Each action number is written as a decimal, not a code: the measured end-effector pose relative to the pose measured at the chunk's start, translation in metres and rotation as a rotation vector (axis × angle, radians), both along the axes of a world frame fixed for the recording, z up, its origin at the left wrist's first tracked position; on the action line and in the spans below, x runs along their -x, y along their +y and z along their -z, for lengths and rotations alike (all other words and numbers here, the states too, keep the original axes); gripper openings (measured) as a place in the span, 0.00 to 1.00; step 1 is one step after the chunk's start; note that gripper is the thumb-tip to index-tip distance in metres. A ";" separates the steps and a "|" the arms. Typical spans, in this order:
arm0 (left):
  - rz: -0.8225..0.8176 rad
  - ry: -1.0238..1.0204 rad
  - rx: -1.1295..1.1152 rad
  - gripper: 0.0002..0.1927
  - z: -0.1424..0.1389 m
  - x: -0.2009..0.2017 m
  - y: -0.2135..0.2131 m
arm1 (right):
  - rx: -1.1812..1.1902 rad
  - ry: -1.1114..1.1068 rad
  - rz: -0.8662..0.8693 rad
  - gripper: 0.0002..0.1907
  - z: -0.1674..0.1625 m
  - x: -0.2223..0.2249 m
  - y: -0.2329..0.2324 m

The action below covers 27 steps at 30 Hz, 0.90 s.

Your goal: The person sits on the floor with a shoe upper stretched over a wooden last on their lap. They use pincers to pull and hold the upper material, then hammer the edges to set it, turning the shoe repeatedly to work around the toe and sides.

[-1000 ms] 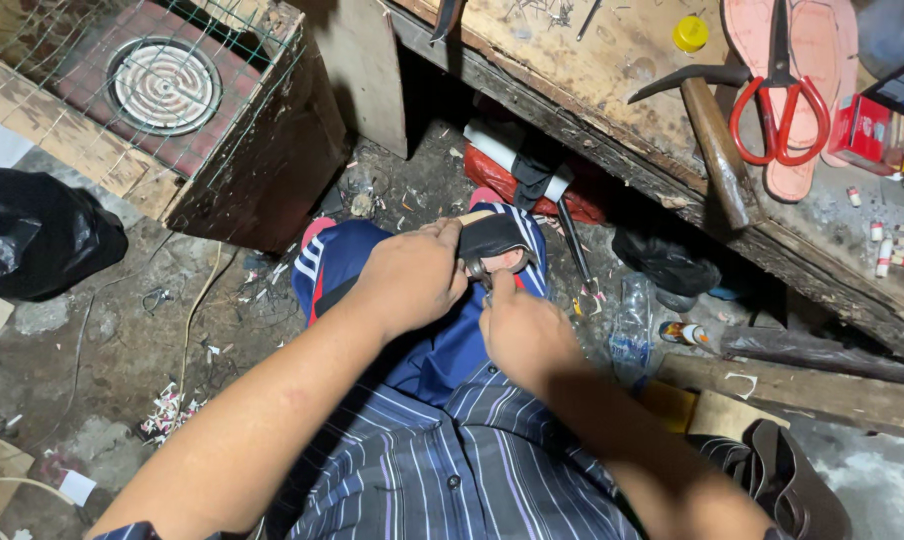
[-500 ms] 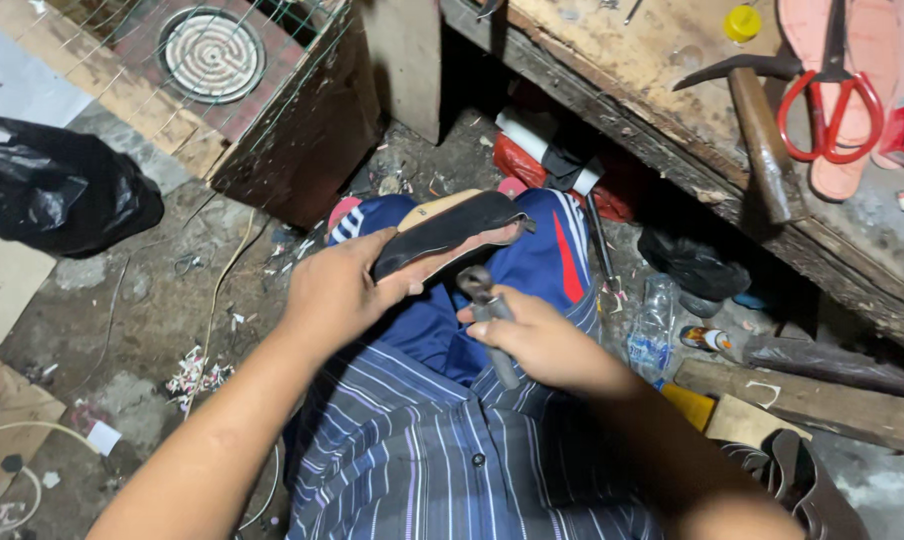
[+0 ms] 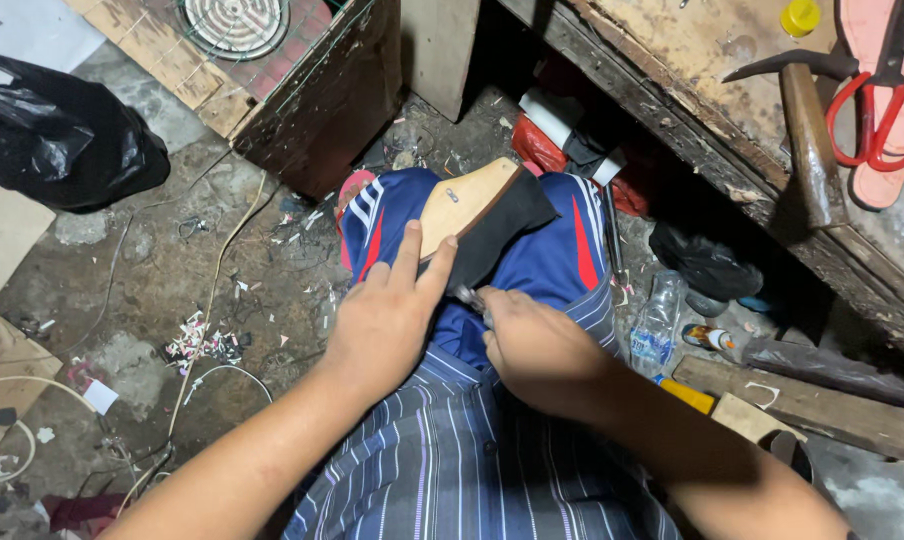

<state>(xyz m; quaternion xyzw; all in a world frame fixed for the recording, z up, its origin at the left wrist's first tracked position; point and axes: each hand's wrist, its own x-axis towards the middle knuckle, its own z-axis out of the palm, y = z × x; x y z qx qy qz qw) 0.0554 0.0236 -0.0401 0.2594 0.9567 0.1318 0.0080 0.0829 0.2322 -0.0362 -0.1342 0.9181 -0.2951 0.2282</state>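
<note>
A wooden shoe last [image 3: 464,203] with black upper material [image 3: 495,240] wrapped around it lies across my blue-trousered knees, sole side up. My left hand [image 3: 387,312] grips its near end, thumb and fingers pressed on the wooden sole. My right hand [image 3: 532,345] is closed around a small metal tool [image 3: 469,296] whose tip meets the black material at the last's lower edge. Most of the tool is hidden inside the fist.
A hammer [image 3: 807,140] and red-handled scissors [image 3: 877,100] lie on the worn wooden bench [image 3: 692,60] at upper right. A coil heater [image 3: 234,15] sits in a wooden box at upper left, a black plastic bag [image 3: 57,140] beside it. A plastic bottle [image 3: 657,325] stands on the littered floor.
The last has been turned over, so its wooden sole now faces up. My left hand has shifted onto that sole, and my right hand with the tool has moved to its lower edge.
</note>
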 end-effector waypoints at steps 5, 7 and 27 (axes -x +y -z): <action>0.068 -0.193 -0.283 0.31 0.001 0.022 -0.023 | 0.167 0.237 0.102 0.17 0.032 0.010 -0.013; 0.084 -0.232 -0.351 0.29 0.002 0.032 -0.031 | 0.187 0.283 0.156 0.16 0.048 0.017 -0.021; 0.081 -0.377 -0.281 0.33 0.010 0.029 -0.029 | -0.185 0.223 -0.107 0.08 0.016 0.007 -0.024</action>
